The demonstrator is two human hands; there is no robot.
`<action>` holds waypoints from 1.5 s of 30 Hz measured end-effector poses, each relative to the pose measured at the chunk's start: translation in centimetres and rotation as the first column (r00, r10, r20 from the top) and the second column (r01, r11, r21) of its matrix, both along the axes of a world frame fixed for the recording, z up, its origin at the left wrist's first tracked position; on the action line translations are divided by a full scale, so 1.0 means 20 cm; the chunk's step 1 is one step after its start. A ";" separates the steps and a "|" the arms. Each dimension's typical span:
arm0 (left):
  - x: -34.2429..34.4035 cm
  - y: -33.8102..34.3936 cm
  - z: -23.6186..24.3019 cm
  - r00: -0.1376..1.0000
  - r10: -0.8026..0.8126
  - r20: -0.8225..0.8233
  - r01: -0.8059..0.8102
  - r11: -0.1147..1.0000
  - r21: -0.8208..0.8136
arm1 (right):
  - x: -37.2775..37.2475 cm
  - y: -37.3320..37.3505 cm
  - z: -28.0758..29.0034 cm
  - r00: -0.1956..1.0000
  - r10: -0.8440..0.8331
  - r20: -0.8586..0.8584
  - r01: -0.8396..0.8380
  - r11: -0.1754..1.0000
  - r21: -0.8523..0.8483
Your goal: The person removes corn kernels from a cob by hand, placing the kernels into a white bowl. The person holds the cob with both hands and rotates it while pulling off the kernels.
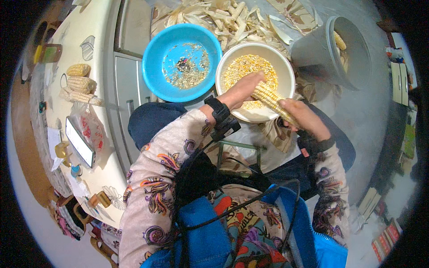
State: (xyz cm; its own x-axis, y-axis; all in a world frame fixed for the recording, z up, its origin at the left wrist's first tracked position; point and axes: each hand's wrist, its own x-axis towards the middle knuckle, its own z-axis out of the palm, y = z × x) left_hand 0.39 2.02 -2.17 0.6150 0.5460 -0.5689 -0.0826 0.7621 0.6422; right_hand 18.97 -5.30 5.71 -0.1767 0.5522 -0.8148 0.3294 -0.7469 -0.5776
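Over the white bowl (289,78), a corn cob (270,99) slants between two bare hands, its upper end above the loose kernels and its lower end reaching out past the rim. The cob is long and tapering, ribbed with tight rows of pale yellow, bead-like kernels. The left hand (243,89) is closed over the upper end, its fingers bent together against the cob (their tips are hard to make out, so I cannot tell how each one presses). The right hand (306,117) grips the lower end, thumb laid along the top and the other fingers curled around the side, pinching the cob between them.

Inside the smooth, round bowl, loose kernels (250,67) form a grainy bed of orange, yellow and cream. Just beside it sits a glossy blue basin (152,58), wide and round, with paler grains and bits (190,78) scattered across its bottom, and a small dark clump among them. Beyond both vessels lie papery, crinkled husks (241,27), heaped in curling strips. To the right stands a smooth grey bucket (313,53) with cobs inside. On the cream tabletop (73,27) at the left, more cobs (80,83) rest close together, knobbly and blunt-ended.
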 end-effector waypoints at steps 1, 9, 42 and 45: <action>0.01 -0.01 -0.01 1.000 -0.010 -0.011 0.010 0.999 0.032 | 0.02 0.01 0.01 0.999 0.036 -0.002 -0.036 0.998 0.047; 0.01 -0.10 -0.16 1.000 0.019 -0.010 -0.018 0.997 0.075 | -0.03 -0.04 -0.05 0.997 0.030 -0.065 -0.033 0.998 -0.044; 0.04 -0.07 -0.16 0.967 0.194 -0.166 -0.222 0.959 -0.174 | -0.18 -0.19 -0.18 0.981 -0.045 0.190 -0.015 0.952 0.305; 0.01 -0.02 -0.11 0.975 0.198 -0.096 -0.214 0.957 -0.197 | -0.17 -0.17 -0.21 0.979 -0.080 0.188 0.010 0.937 0.348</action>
State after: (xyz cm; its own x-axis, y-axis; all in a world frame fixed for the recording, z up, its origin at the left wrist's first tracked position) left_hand 0.65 1.53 -4.37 0.4530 0.5232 -0.7219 -0.2093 0.8495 0.4844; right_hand 15.50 -8.75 1.61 -0.0014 0.8082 -0.5890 0.4329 -0.5304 -0.7289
